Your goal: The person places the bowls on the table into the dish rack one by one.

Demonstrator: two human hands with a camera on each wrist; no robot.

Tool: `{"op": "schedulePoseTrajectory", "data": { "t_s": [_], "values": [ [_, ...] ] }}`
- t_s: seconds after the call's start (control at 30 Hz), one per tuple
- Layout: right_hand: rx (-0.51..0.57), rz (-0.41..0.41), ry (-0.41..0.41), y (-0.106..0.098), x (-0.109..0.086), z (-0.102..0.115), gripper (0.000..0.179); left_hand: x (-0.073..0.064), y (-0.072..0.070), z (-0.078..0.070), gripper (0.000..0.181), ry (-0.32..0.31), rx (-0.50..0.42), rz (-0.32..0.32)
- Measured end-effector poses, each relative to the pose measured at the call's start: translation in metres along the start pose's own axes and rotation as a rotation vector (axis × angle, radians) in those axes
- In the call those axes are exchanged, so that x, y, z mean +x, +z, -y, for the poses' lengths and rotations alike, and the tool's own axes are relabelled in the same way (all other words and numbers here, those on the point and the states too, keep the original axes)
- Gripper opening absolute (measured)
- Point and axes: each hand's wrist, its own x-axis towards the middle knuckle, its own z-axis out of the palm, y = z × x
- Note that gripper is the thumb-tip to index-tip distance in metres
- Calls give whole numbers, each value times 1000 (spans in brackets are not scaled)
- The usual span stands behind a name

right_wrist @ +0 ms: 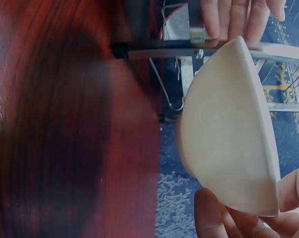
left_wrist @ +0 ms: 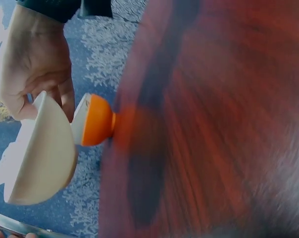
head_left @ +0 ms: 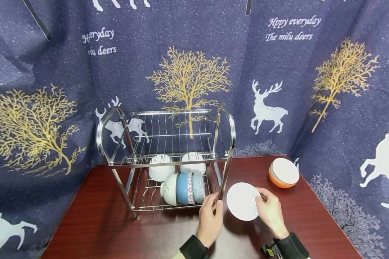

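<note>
My right hand (head_left: 272,214) grips a white bowl (head_left: 243,201) by its right edge, thumb at the rim and fingers beneath. The bowl hangs above the table, just right of the metal dish rack (head_left: 225,174). In the right wrist view, the bowl (right_wrist: 228,134) is seen from the side. My left hand (head_left: 210,219) is at the rack's front right post, fingers extended against it and thumb apart. Left of that hand, a white bowl (head_left: 169,189), a blue bowl (head_left: 183,189) and a grey patterned bowl (head_left: 199,187) stand tilted on the lower tier.
Behind those, two white bowls (head_left: 162,172) sit on the lower tier. The upper tier (head_left: 171,144) has wire slots. Toward the table's right edge stands a white bowl (head_left: 286,170) in an orange bowl (head_left: 278,182). A patterned blue curtain (head_left: 262,61) hangs behind the brown table (head_left: 97,216).
</note>
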Motion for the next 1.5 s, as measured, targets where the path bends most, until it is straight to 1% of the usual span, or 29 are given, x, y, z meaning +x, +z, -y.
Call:
{"op": "schedulePoseTrajectory", "data": {
  "t_s": [0.13,0.17,0.3,0.4,0.53,0.6,0.7,0.77,0.87,1.0,1.13,1.27,1.4,1.5],
  "values": [
    [-42,-5,-4,-1,-6,7,25,-6,-4,-5,27,-105,-64,17],
    [-48,-7,-7,-1,-8,9,25,-8,-6,-6,27,-123,-79,21],
    [-29,1,-22,-1,-14,16,24,-14,-13,-12,28,-217,-161,47],
    [-4,1,-30,0,-20,21,24,-19,-18,-17,29,-287,-226,97],
    [15,7,-31,2,-27,27,22,-23,-25,-20,32,-387,-355,170],
    [32,20,-28,4,-31,30,22,-24,-28,-19,33,-443,-444,194],
    [66,31,-26,8,-37,34,22,-25,-33,-18,36,-505,-582,230],
    [92,40,-26,11,-40,37,22,-26,-36,-17,37,-527,-651,251],
    [116,47,-28,17,-44,39,22,-29,-42,-14,39,-534,-728,272],
    [139,49,-30,24,-46,41,22,-32,-48,-9,37,-522,-795,288],
    [164,52,-31,30,-48,43,22,-33,-56,-5,31,-502,-862,337],
    [199,66,-38,36,-50,45,22,-35,-64,-3,27,-467,-903,380],
    [229,99,-61,42,-51,46,23,-35,-72,-1,25,-431,-930,388],
    [259,130,-57,46,-52,46,23,-36,-77,-1,25,-402,-948,387]
  ]
}}
